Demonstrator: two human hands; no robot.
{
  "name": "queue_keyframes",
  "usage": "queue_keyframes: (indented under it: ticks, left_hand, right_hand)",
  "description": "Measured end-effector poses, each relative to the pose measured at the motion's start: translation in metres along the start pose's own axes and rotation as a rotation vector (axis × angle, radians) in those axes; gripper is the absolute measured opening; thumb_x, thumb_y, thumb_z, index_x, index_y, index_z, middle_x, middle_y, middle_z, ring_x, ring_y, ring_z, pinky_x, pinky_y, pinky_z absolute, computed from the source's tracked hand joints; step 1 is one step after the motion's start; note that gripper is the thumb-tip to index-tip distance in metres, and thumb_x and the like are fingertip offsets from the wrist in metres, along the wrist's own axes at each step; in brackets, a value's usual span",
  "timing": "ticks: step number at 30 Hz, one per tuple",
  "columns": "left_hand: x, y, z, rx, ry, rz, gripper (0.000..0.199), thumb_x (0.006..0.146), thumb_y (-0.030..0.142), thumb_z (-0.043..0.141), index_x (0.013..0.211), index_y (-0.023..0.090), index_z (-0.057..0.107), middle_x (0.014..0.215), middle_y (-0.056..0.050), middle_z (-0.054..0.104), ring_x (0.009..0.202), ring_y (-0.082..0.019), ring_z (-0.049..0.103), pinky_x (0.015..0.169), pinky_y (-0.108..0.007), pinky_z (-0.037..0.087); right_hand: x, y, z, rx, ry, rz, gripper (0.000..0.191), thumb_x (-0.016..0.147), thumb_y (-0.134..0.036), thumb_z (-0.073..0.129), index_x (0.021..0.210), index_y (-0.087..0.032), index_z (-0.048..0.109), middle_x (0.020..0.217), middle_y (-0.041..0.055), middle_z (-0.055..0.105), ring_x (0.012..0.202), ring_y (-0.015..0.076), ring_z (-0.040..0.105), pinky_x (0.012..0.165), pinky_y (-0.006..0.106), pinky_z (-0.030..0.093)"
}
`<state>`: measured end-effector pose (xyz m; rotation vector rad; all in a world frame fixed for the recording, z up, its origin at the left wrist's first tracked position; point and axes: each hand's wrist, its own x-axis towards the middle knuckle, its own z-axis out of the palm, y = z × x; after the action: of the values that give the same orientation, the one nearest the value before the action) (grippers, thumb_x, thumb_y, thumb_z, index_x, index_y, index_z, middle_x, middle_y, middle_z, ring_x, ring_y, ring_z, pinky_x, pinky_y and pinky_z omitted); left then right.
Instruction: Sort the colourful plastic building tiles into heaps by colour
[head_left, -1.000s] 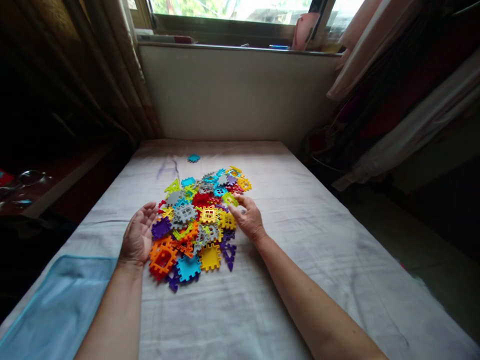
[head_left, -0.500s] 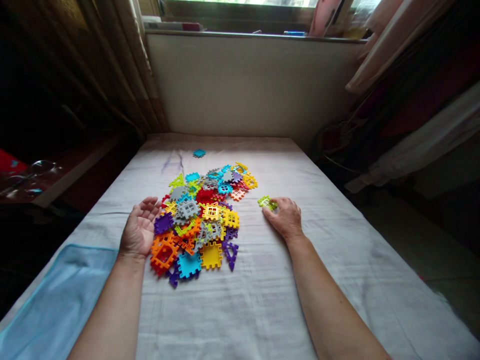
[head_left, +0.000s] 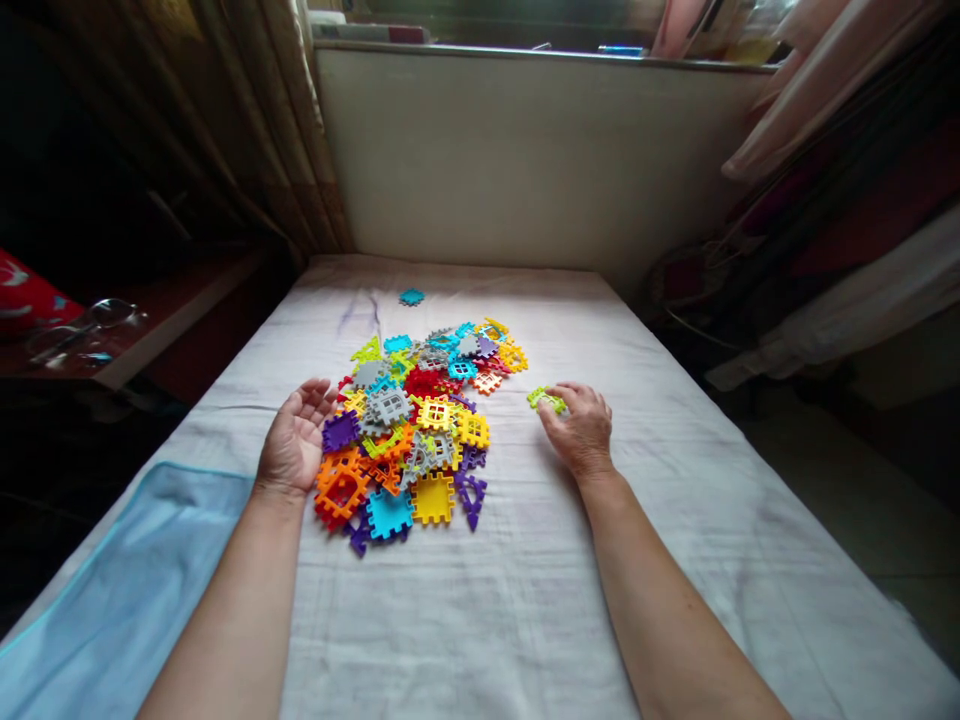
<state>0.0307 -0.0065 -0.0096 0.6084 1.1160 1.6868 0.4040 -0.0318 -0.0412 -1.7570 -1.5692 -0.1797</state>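
Observation:
A mixed pile of plastic interlocking building pieces (head_left: 420,415) lies on the sheet, in yellow, orange, purple, grey, blue, red and green. My left hand (head_left: 296,435) rests against the pile's left side, palm turned inward, fingers loosely curled and holding nothing. It is closest to a purple square piece (head_left: 341,431). To the right of the pile, a lime-green piece (head_left: 546,399) lies flat on the sheet, apart from the others. My right hand (head_left: 581,425) is over its right edge, thumb and forefinger apart around it; the other fingertips are partly hidden.
A single blue piece (head_left: 412,297) lies beyond the pile. A light blue cloth (head_left: 180,560) covers the near left of the sheeted surface (head_left: 480,620). Eyeglasses (head_left: 105,320) sit on a dark side table at left. A pale wall panel (head_left: 510,160) closes the far end.
The view has shifted slightly, moving everything a little up and right. My right thumb and forefinger have spread at the lime-green piece. My left hand stays beside the pile.

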Motion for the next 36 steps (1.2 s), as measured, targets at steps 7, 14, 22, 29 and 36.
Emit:
queue_keyframes:
  ticks: [7, 14, 22, 29, 36]
  left_hand:
    - [0.000, 0.002, -0.001, -0.046, -0.002, -0.022, 0.020, 0.084, 0.034, 0.060, 0.093, 0.019, 0.071, 0.107, -0.007, 0.073, 0.109, -0.020, 0.067, 0.107, -0.039, 0.046]
    - [0.001, 0.001, -0.002, -0.079, -0.008, -0.025, 0.019, 0.081, 0.035, 0.065, 0.090, 0.020, 0.071, 0.102, -0.006, 0.074, 0.102, -0.019, 0.069, 0.104, -0.037, 0.048]
    - [0.002, -0.001, -0.005, -0.079, -0.019, -0.017, 0.021, 0.079, 0.036, 0.068, 0.091, 0.020, 0.071, 0.103, -0.006, 0.074, 0.101, -0.019, 0.069, 0.101, -0.036, 0.050]
    - [0.003, -0.002, -0.006, -0.071, -0.034, -0.003, 0.023, 0.078, 0.038, 0.070, 0.091, 0.019, 0.071, 0.103, -0.006, 0.075, 0.105, -0.020, 0.069, 0.103, -0.038, 0.049]
    - [0.002, -0.001, -0.005, -0.074, -0.024, -0.018, 0.020, 0.080, 0.036, 0.067, 0.091, 0.021, 0.071, 0.105, -0.005, 0.074, 0.106, -0.020, 0.068, 0.102, -0.036, 0.050]
  right_hand:
    - [-0.024, -0.083, -0.006, 0.224, -0.235, -0.450, 0.017, 0.083, -0.035, 0.065, 0.096, -0.027, 0.073, 0.120, 0.0059, 0.067, 0.126, 0.0276, 0.050, 0.109, 0.046, 0.035]
    - [-0.048, -0.110, 0.004, 0.164, -0.390, -0.507, 0.062, 0.072, -0.049, 0.076, 0.127, -0.024, 0.063, 0.148, 0.0138, 0.048, 0.145, 0.0355, 0.029, 0.116, 0.054, 0.022]
    - [-0.048, -0.116, 0.010, 0.265, -0.376, -0.432, 0.047, 0.073, -0.037, 0.075, 0.116, -0.022, 0.066, 0.146, 0.0137, 0.050, 0.144, 0.0343, 0.031, 0.115, 0.053, 0.027]
    - [-0.040, -0.106, 0.006, 0.380, -0.347, -0.386, 0.037, 0.079, -0.040, 0.070, 0.113, -0.026, 0.066, 0.145, 0.0098, 0.051, 0.143, 0.0308, 0.035, 0.115, 0.051, 0.031]
    - [-0.046, -0.103, 0.010, 0.265, -0.401, -0.503, 0.072, 0.070, -0.065, 0.075, 0.126, -0.023, 0.062, 0.150, 0.0148, 0.046, 0.145, 0.0363, 0.029, 0.116, 0.055, 0.026]
